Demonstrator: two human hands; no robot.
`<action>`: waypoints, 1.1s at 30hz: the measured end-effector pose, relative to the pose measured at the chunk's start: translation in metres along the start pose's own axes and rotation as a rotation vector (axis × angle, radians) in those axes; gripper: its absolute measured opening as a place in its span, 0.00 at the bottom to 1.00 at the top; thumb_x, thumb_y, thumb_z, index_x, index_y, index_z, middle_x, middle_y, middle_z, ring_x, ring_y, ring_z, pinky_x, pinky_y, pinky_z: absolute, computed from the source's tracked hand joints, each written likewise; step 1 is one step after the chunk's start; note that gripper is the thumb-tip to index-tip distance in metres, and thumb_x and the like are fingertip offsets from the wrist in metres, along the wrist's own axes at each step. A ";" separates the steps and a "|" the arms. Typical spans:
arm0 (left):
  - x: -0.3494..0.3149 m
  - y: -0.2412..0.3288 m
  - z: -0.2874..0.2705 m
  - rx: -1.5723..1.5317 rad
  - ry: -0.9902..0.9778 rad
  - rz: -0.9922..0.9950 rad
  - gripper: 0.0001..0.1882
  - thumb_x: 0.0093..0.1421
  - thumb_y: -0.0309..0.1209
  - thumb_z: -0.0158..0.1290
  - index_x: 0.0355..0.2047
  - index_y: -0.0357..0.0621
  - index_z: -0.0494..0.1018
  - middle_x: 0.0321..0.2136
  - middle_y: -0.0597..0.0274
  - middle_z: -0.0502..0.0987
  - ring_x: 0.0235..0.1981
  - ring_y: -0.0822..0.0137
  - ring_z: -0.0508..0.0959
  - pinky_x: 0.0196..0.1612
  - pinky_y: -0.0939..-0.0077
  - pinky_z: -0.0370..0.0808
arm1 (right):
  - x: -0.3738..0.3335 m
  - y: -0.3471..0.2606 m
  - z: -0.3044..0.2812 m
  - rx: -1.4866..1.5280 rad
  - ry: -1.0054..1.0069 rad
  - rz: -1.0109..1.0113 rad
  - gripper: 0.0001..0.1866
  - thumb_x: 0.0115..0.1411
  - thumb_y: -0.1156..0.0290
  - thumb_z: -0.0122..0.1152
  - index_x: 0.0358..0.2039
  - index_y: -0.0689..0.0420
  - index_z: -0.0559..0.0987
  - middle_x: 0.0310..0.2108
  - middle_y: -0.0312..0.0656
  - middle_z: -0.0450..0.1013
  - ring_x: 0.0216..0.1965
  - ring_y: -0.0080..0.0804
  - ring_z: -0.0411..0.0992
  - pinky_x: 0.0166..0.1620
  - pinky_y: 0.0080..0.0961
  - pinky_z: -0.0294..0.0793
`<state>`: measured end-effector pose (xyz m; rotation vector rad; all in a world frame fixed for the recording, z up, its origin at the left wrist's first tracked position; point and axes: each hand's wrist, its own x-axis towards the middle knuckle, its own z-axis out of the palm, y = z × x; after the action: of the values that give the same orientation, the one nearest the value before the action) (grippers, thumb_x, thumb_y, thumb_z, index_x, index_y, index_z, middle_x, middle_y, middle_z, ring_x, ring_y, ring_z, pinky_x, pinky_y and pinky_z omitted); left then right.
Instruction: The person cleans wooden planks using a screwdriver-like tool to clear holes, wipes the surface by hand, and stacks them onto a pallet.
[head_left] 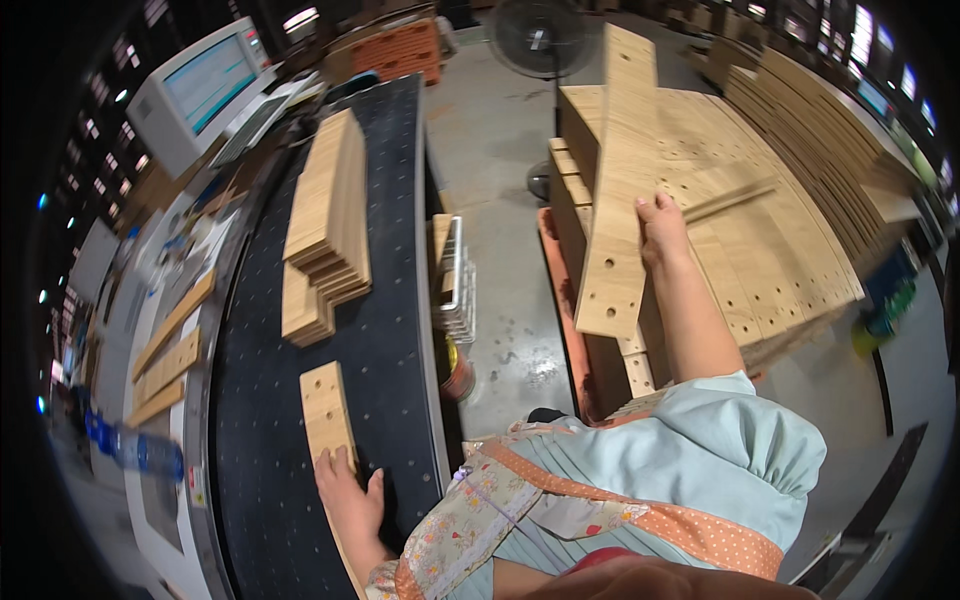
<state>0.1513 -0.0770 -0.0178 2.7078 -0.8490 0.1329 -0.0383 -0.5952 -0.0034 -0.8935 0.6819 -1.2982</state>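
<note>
On the black perforated worktop [385,345], my left hand [352,505] lies over a narrow wooden board [325,405] with drilled holes. Its fingers rest flat on the wood, and the thumb stands apart to the right. My right hand [664,232] grips the edge of a long, wider plywood board [622,170], tilted up over the stack at right. Holes show near both ends of this board. A narrow wooden strip [732,202] reaches rightward from beside the right hand; I cannot tell whether the hand holds it.
Stacked boards [335,205] stand farther up the worktop. A large pile of drilled boards [745,255] sits on an orange pallet [557,270] at right. At left are a monitor [205,85], loose wood pieces [168,365] and a blue-capped bottle [150,452]. A fan [538,38] stands ahead.
</note>
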 end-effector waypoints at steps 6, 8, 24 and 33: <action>0.019 -0.028 0.015 0.157 0.039 -0.104 0.34 0.46 0.33 0.63 0.53 0.38 0.64 0.55 0.40 0.62 0.58 0.44 0.60 0.60 0.55 0.59 | 0.084 0.011 -0.154 -0.264 0.584 -0.111 0.15 0.56 0.85 0.52 0.45 0.68 0.68 0.41 0.51 0.72 0.43 0.43 0.72 0.43 0.31 0.72; 0.021 -0.037 0.016 0.163 -0.051 -0.216 0.35 0.48 0.35 0.61 0.56 0.44 0.61 0.59 0.43 0.58 0.61 0.43 0.56 0.60 0.48 0.56 | 0.110 0.020 -0.186 -0.241 0.733 -0.082 0.15 0.55 0.85 0.50 0.44 0.68 0.69 0.40 0.50 0.72 0.41 0.41 0.72 0.40 0.31 0.72; 0.026 -0.034 0.024 0.059 -0.036 -0.383 0.38 0.54 0.52 0.53 0.58 0.40 0.62 0.58 0.40 0.59 0.60 0.45 0.58 0.62 0.57 0.55 | 0.167 0.051 -0.169 -1.368 0.409 -0.224 0.41 0.50 0.51 0.64 0.62 0.50 0.61 0.64 0.53 0.52 0.65 0.45 0.49 0.65 0.36 0.49; 0.018 -0.078 0.049 0.110 0.094 -0.291 0.37 0.51 0.53 0.57 0.56 0.43 0.66 0.55 0.40 0.64 0.57 0.44 0.63 0.59 0.53 0.60 | 0.141 0.072 -0.170 -1.260 0.436 -0.406 0.36 0.53 0.51 0.60 0.60 0.51 0.63 0.62 0.44 0.57 0.64 0.46 0.52 0.62 0.47 0.52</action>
<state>0.2106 -0.0411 -0.0812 2.8659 -0.4253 0.2472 -0.1218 -0.7605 -0.1438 -1.8349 1.8266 -1.3728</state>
